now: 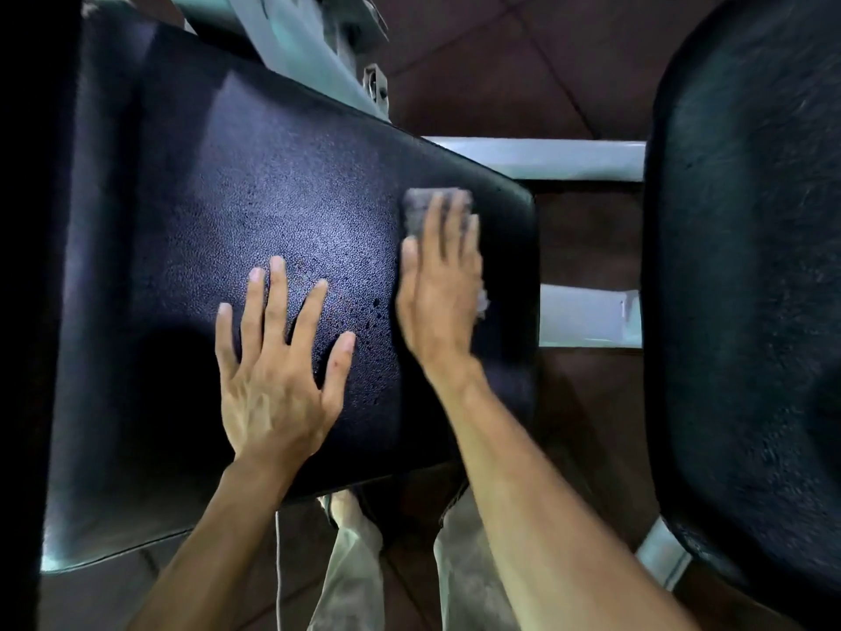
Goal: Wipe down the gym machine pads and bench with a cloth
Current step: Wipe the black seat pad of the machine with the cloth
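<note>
A black textured bench pad [255, 207] fills the middle of the view, with small wet droplets near its centre. My left hand [277, 371] lies flat on the pad with its fingers spread. My right hand [439, 284] presses a grey cloth [418, 200] flat against the pad near its right end; the fingers are straight and blurred. The cloth shows beyond the fingertips and a bit at the hand's right side. A second black pad [751, 266] stands to the right, apart from both hands.
A pale metal frame [537, 157] runs behind the pad and between the two pads, with another bar [587, 316] lower down. The floor [491, 84] is dark reddish tile. My legs in light trousers [359, 571] stand below the pad's near edge.
</note>
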Demonstrator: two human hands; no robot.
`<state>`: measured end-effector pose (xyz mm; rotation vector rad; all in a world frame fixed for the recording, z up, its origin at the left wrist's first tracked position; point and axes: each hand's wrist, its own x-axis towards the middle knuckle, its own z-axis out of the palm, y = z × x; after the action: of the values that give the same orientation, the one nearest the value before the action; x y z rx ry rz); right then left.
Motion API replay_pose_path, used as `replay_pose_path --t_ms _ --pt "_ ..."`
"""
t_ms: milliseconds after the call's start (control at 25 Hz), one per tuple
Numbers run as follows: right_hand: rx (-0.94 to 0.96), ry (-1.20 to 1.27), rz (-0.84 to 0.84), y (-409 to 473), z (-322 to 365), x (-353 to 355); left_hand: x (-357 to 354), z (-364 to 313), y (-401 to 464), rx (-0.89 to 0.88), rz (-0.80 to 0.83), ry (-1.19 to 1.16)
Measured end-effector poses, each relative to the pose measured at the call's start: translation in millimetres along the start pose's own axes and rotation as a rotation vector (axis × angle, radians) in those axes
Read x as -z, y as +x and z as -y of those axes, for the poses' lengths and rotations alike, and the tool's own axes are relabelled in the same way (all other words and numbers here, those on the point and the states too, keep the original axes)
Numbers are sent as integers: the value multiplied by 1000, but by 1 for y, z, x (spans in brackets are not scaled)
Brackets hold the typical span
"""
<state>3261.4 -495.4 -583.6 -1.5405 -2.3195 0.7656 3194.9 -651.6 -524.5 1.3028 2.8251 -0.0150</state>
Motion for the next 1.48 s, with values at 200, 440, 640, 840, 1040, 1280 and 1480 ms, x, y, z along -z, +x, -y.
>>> replay_pose_path --t_ms 200,440,640,840,1040,1280,1480 --pt "283 -143 187 -143 -57 23 2 -2 -1 6 -21 -38" --pt "-160 -29 -13 30 -49 14 0 -1 3 17 -48 -48" --pt "446 -80 163 -54 -11 11 -1 0 3 21 -42 -58" --pt "192 -146 193 -119 -96 37 -1 -1 3 34 -23 -66" --pt "-125 -33 -44 34 -25 7 -4 -1 4 20 -52 -37" --pt "314 -103 197 -133 -35 19 -2 0 3 27 -51 -53" --pt "-80 -46 39 -18 -97 26 -2 -2 5 25 -52 -42"
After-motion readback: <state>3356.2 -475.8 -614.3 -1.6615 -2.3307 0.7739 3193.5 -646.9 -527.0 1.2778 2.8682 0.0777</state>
